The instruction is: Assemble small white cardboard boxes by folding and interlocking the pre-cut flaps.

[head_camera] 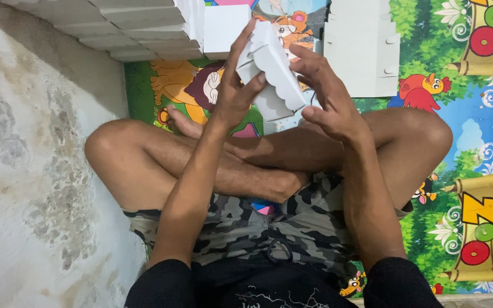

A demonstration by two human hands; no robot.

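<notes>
— Where's the white scalloped box (272, 68)?
— Up over the crossed legs — left hand (232, 94) and right hand (329, 94) both have fingers grasping it, flat white boxes (144, 28) stacked beyond.

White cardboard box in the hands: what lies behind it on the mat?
Behind the white cardboard box, held by the left hand and right hand, are a colourful cartoon mat and flat white cartons. The mat directly behind it is covered.
</notes>
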